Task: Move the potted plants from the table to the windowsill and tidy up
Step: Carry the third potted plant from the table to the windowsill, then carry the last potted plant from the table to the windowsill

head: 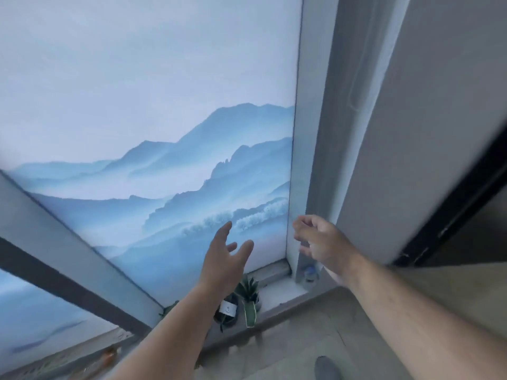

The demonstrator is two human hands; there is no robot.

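Note:
Two small potted plants (245, 296) stand on the white windowsill (282, 292), one in a dark pot with a white label (227, 308), partly hidden by my left forearm. My left hand (223, 259) is raised above them, fingers straight and spread, holding nothing. My right hand (315, 239) hangs in the air near the window's right frame, fingers loosely curled and empty. A small clear bottle (310, 274) sits at the sill's right corner below my right hand.
A blind printed with blue misty mountains (164, 160) covers the window. A grey window frame bar (63, 256) crosses at the left. A grey wall (411, 133) and a dark frame edge (452, 204) stand at the right. A tiled floor (301, 338) lies below.

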